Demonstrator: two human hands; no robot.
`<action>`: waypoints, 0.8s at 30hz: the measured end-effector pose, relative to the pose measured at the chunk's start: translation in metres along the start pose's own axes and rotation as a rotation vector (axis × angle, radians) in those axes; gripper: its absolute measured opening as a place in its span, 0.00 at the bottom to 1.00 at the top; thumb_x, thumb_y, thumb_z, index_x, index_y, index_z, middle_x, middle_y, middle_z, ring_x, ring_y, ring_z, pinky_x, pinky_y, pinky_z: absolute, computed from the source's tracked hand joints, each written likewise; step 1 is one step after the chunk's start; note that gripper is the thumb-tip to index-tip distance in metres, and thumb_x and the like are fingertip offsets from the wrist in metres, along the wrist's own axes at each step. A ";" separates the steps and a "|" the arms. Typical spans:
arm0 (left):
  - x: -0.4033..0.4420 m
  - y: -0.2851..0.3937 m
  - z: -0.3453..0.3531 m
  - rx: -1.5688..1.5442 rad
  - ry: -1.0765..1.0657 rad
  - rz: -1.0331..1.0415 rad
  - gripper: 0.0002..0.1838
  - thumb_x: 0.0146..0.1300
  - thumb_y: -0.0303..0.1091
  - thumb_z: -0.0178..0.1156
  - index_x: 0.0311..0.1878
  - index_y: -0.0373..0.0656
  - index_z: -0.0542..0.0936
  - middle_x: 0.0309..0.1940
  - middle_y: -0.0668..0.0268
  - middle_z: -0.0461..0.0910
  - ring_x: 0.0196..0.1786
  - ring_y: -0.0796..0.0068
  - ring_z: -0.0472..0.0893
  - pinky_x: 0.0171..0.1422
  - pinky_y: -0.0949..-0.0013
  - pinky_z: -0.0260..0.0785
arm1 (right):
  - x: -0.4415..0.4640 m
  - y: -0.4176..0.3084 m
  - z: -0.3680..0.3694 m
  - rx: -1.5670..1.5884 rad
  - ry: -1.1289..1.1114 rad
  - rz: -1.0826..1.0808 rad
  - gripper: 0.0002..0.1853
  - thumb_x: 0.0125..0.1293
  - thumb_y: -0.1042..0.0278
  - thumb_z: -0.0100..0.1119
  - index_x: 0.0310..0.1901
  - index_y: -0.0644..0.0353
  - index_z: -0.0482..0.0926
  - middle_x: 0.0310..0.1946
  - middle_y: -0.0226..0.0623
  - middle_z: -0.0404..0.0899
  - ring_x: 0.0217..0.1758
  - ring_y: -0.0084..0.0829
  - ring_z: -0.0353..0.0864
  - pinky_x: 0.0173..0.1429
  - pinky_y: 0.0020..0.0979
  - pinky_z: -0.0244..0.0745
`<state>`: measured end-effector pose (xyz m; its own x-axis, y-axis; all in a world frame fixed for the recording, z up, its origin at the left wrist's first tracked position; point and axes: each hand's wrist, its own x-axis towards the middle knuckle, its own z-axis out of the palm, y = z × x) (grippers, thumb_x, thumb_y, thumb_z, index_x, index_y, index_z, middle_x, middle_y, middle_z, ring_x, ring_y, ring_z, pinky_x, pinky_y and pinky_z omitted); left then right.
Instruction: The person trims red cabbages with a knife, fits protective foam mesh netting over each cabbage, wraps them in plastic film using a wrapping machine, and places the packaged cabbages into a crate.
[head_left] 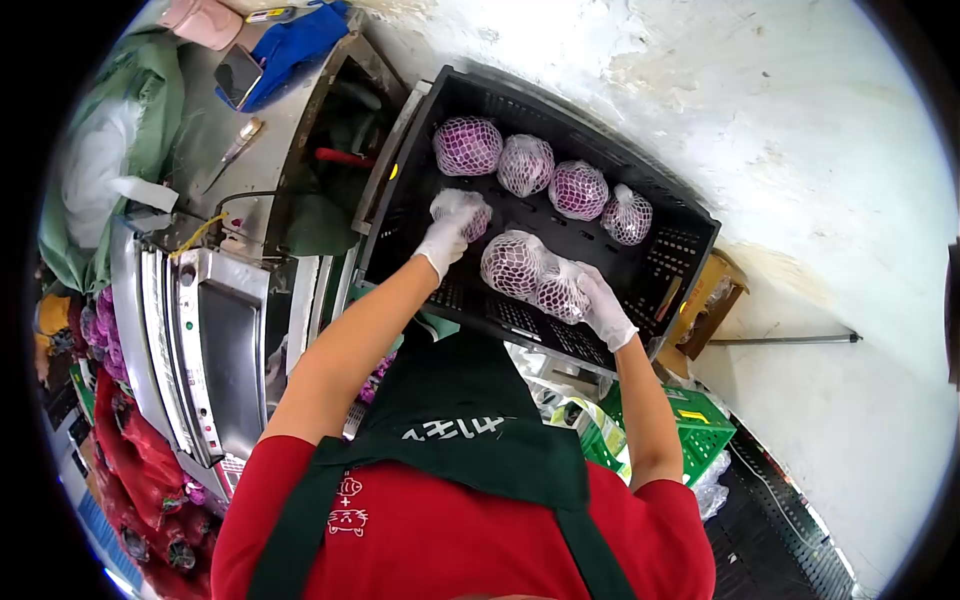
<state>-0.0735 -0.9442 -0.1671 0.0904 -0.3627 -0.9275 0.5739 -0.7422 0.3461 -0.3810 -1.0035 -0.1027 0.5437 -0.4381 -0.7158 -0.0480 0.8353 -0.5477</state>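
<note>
A black plastic crate (pixel 640 165) holds several round purple vegetables in white foam nets; they look like red cabbages. Four stand in a row along its far wall, among them a netted cabbage (pixel 468 146) in the corner. My left hand (pixel 448 228), in a white glove, is closed around a netted cabbage (pixel 482 222) at the crate's left side. My gloved right hand (pixel 603 308) grips a netted cabbage (pixel 560 292) near the close wall. Touching that one on its left is a larger netted cabbage (pixel 512 265). The fingers partly hide both held cabbages.
Left of the crate stand a metal wrapping machine (pixel 225 350) and a worktop with a knife (pixel 236 150), a phone (pixel 238 76) and a blue cloth (pixel 300 45). A white wall (pixel 800 130) rises behind. A green crate (pixel 700 425) sits lower right.
</note>
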 end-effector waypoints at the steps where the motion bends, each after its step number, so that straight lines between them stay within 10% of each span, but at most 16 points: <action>1: 0.004 0.003 -0.005 -0.222 0.055 -0.021 0.28 0.59 0.60 0.61 0.47 0.42 0.76 0.28 0.65 0.74 0.25 0.75 0.72 0.31 0.72 0.68 | 0.009 0.004 -0.005 -0.030 0.007 0.028 0.26 0.71 0.59 0.52 0.66 0.62 0.62 0.58 0.39 0.71 0.59 0.30 0.74 0.63 0.33 0.71; 3: 0.024 0.014 -0.006 -0.456 -0.209 0.611 0.34 0.60 0.57 0.61 0.58 0.37 0.72 0.47 0.50 0.76 0.48 0.62 0.79 0.55 0.62 0.73 | 0.032 0.018 -0.010 -0.044 0.018 0.068 0.27 0.71 0.58 0.53 0.66 0.62 0.62 0.58 0.38 0.71 0.59 0.29 0.73 0.63 0.32 0.71; 6: -0.005 0.050 -0.030 -0.502 0.013 0.174 0.53 0.62 0.58 0.59 0.71 0.22 0.48 0.72 0.38 0.49 0.75 0.51 0.55 0.79 0.58 0.47 | 0.076 0.045 0.007 -0.254 -0.068 0.078 0.30 0.69 0.56 0.58 0.66 0.62 0.63 0.58 0.38 0.71 0.59 0.28 0.71 0.62 0.31 0.70; 7: -0.008 0.055 -0.030 -0.473 0.047 0.187 0.53 0.62 0.59 0.59 0.70 0.20 0.49 0.72 0.38 0.50 0.75 0.52 0.55 0.79 0.58 0.45 | 0.089 0.053 0.019 -0.293 -0.095 0.086 0.30 0.68 0.55 0.59 0.66 0.62 0.64 0.58 0.38 0.70 0.60 0.28 0.70 0.62 0.32 0.70; 9: -0.021 0.060 -0.027 -0.407 0.068 0.198 0.34 0.64 0.53 0.58 0.69 0.46 0.65 0.65 0.49 0.66 0.69 0.59 0.65 0.72 0.58 0.56 | 0.105 0.059 0.051 -0.195 -0.051 0.172 0.33 0.64 0.54 0.63 0.65 0.62 0.65 0.57 0.40 0.73 0.60 0.30 0.70 0.65 0.31 0.65; 17: -0.105 0.014 -0.055 -0.092 -0.093 0.529 0.19 0.69 0.34 0.57 0.61 0.42 0.74 0.44 0.72 0.80 0.48 0.80 0.78 0.54 0.75 0.70 | 0.144 0.087 0.045 -0.954 0.121 0.038 0.34 0.62 0.51 0.62 0.65 0.65 0.68 0.60 0.49 0.74 0.66 0.37 0.71 0.68 0.32 0.63; 19: -0.165 0.004 -0.069 0.071 -0.021 0.650 0.19 0.69 0.33 0.58 0.62 0.42 0.73 0.41 0.71 0.80 0.43 0.80 0.78 0.52 0.75 0.71 | 0.098 0.028 0.104 -1.204 0.229 -0.203 0.33 0.59 0.52 0.60 0.61 0.68 0.72 0.58 0.55 0.75 0.64 0.46 0.72 0.68 0.39 0.64; 24: -0.263 -0.052 -0.124 -0.062 0.141 0.658 0.20 0.69 0.35 0.59 0.63 0.49 0.73 0.45 0.69 0.79 0.52 0.80 0.76 0.61 0.72 0.68 | 0.065 -0.021 0.238 -0.915 -0.195 -0.699 0.18 0.69 0.75 0.50 0.61 0.63 0.70 0.58 0.38 0.72 0.60 0.32 0.72 0.66 0.31 0.65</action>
<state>-0.0261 -0.7401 0.0413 0.5395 -0.6482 -0.5373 0.4081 -0.3569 0.8403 -0.1451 -0.9698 -0.0344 0.8064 -0.5829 -0.1000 -0.2303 -0.1537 -0.9609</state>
